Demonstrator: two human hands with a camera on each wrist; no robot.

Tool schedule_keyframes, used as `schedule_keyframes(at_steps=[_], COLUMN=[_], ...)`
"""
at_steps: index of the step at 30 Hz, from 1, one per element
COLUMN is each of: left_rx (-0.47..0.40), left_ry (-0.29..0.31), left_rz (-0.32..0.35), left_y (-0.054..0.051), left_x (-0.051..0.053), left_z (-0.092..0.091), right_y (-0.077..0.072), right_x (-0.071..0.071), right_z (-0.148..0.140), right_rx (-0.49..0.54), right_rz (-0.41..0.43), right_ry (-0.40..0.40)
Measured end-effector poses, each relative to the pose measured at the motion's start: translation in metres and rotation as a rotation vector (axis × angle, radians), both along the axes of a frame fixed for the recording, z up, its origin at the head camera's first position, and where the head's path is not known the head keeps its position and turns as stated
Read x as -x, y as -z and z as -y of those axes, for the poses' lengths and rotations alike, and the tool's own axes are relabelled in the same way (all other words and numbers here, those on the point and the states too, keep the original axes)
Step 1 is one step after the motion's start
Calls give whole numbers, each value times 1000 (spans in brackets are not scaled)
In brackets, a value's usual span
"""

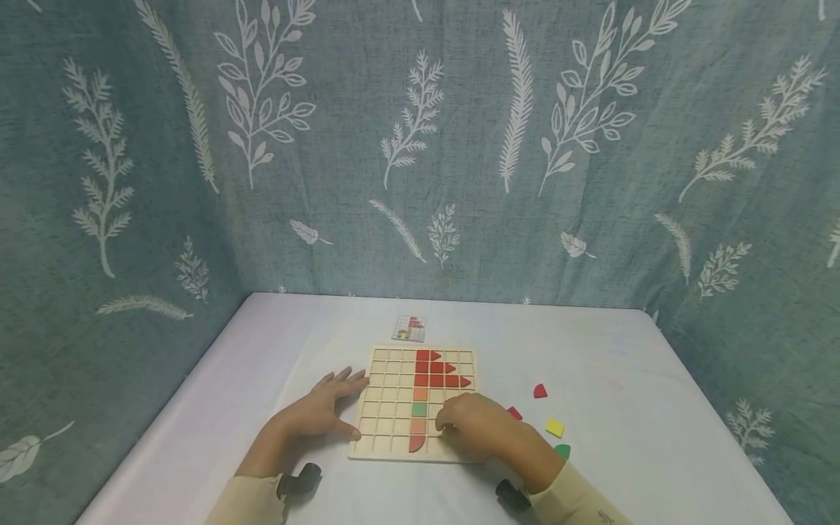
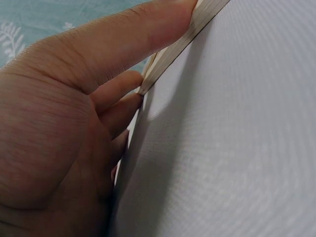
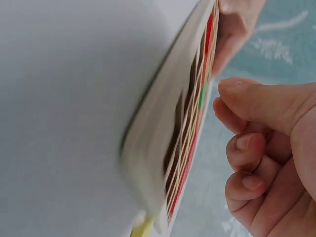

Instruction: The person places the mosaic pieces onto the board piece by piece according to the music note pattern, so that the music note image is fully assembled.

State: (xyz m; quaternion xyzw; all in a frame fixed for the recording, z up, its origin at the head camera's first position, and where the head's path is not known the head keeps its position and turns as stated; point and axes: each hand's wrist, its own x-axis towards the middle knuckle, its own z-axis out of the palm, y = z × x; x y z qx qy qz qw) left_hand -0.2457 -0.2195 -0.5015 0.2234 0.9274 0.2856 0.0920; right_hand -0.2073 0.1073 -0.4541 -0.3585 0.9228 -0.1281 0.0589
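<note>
A wooden grid board (image 1: 387,415) lies flat on the white table. Three rows of red squares ending in triangles (image 1: 441,368) fill its upper part. Below them runs a column with an orange square (image 1: 420,394), a green square (image 1: 418,410), another orange square and a red quarter-circle (image 1: 416,442). My left hand (image 1: 318,408) has its fingers spread, with thumb and fingertips touching the board's left edge. My right hand (image 1: 482,428) is over the board's lower right, its fingers curled. In the right wrist view, thumb and index finger meet with no piece visible between them.
A small printed pattern card (image 1: 410,329) lies behind the board. To the right are a red quarter-circle (image 1: 540,391), a partly hidden red piece (image 1: 515,413), a yellow square (image 1: 555,427) and a green piece (image 1: 562,451). Leaf-patterned curtains (image 1: 420,219) hang around the table.
</note>
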Motion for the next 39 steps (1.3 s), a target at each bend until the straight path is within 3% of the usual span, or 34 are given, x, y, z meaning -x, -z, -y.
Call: schedule_keyframes(at_steps=[7,16,24,32,39], left_rx=[-12,-14,-11,-10,-11], left_ry=[-5,14,12,-4,0], left_rz=[8,7,2,9,8], left_y=[0,1,1,2,1], left_x=[-1,-1,-1,-1,-2], left_z=[1,2,2,2,2], right_y=[-3,-7,-9,-5,4], right_x=[9,15,27,46,50], right_z=[-39,-80,-106,-140,-146], right_rx=[3,-4,-7,-66,-101], right_rz=[-10,-15,44,50,60], right_ry=[48,212,321,386,341])
